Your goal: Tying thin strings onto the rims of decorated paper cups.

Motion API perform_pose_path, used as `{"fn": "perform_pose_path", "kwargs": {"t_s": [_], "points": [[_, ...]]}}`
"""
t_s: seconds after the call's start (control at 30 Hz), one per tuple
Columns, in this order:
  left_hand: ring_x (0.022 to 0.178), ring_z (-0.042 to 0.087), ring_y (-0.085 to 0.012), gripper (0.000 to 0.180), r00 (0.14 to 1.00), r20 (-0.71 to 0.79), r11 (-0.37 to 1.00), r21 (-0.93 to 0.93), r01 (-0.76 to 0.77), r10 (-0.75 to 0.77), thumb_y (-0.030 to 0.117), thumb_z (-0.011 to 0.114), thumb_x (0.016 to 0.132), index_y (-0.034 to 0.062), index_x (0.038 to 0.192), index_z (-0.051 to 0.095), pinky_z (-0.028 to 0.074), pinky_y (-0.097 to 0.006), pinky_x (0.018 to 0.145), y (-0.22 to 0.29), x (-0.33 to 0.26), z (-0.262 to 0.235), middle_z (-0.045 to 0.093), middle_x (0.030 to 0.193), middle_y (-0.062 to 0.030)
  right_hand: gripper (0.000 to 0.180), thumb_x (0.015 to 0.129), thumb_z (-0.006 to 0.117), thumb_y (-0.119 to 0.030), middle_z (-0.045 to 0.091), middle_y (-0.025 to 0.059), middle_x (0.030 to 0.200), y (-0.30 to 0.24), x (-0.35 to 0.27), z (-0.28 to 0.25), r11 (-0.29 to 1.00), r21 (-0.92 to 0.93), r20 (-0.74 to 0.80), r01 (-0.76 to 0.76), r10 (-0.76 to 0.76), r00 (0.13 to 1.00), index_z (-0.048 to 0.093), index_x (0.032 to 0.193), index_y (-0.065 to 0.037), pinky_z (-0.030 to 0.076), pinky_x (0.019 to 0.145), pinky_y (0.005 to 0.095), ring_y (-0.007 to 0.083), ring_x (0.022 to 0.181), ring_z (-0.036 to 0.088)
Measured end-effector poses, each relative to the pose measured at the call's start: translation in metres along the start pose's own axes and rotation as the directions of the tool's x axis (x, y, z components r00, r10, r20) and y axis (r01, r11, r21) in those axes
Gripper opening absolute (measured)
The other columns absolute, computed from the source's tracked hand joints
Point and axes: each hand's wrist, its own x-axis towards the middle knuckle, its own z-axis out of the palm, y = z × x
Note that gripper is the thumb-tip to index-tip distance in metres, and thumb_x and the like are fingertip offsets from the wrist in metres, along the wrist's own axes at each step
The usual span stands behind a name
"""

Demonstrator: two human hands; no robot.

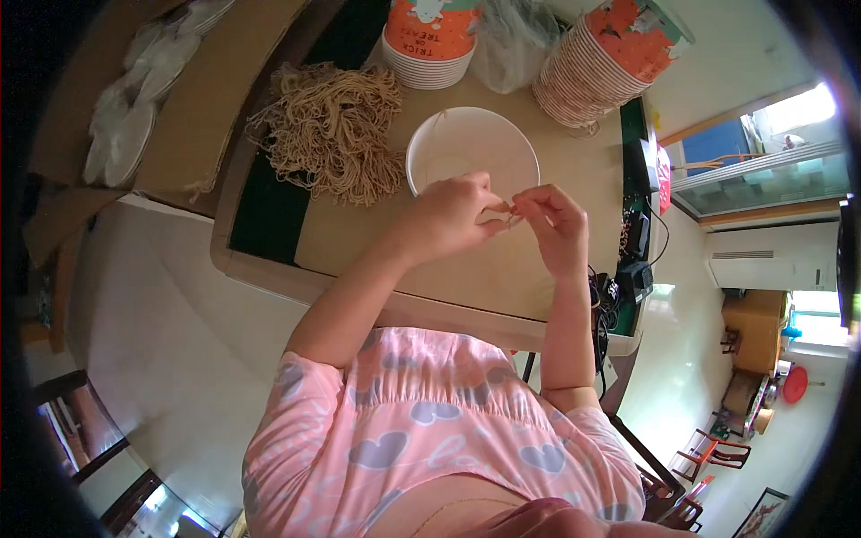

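— Pink sleeves sit nearest; beyond them, what do the hands do?
— Left hand and right hand both pinch narrow on one tan string piece, at the 6 o'clock rim of the white paper bowl.
— Any advice?
— I'd keep the fingertips close and the pull gentle. More string waits in the bundle at 9 o'clock of the bowl; orange cup stacks stand at 12 to 2.

Both forearms reach forward, left hand and right hand meeting fingertip to fingertip in pinching grips.
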Motion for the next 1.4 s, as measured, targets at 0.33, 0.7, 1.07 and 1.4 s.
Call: {"fn": "perform_pose_path", "kwargs": {"t_s": [0.33,0.7,1.07,1.4], "points": [[0.07,0.06,-0.0312,0.022,0.975,-0.215,0.994,-0.101,0.033,-0.055,0.022,0.075,0.079,0.0003,0.08,0.071,0.046,-0.04,0.065,0.003,0.009,0.025,0.058,0.078,-0.0146,0.011,0.086,0.063,0.002,0.064,0.0052,0.091,-0.006,0.003,0.003,0.998,0.045,-0.146,-0.041,0.047,0.988,0.066,0.097,0.003,0.049,0.074,0.0235,0.0103,0.081,0.062],[0.069,0.061,-0.0317,0.02,0.976,-0.212,0.996,-0.088,0.029,-0.047,0.02,0.074,0.08,0.0008,0.082,0.07,0.046,-0.041,0.064,0.003,0.009,0.026,0.058,0.078,-0.0149,0.019,0.087,0.063,0.003,0.064,0.0051,0.096,-0.002,0.004,-0.008,0.996,-0.061,0.11,0.064,-0.057,0.992,0.067,0.106,0.002,0.049,0.076,0.024,0.0114,0.087,0.063],[0.069,0.062,-0.0258,0.009,0.975,-0.223,0.998,-0.062,0.005,-0.019,0.009,0.072,0.078,0.0048,0.086,0.07,0.048,-0.038,0.063,0.0,0.002,0.024,0.059,0.078,-0.0121,0.005,0.086,0.064,0.005,0.062,0.0048,0.084,-0.001,0.008,0.001,0.998,0.059,-0.064,-0.036,0.039,0.997,0.062,0.09,0.004,0.052,0.069,0.0233,0.0118,0.076,0.064],[0.072,0.061,-0.0267,0.015,0.982,-0.166,0.99,0.12,-0.076,0.095,0.005,0.068,0.079,0.0105,0.092,0.072,0.049,-0.039,0.066,-0.001,0.0,0.022,0.055,0.08,-0.0108,0.004,0.086,0.064,0.004,0.06,0.0037,0.088,0.0,0.01,0.002,0.995,0.094,-0.056,-0.015,0.02,0.998,0.062,0.09,0.004,0.051,0.069,0.0232,0.0117,0.078,0.062]]}}
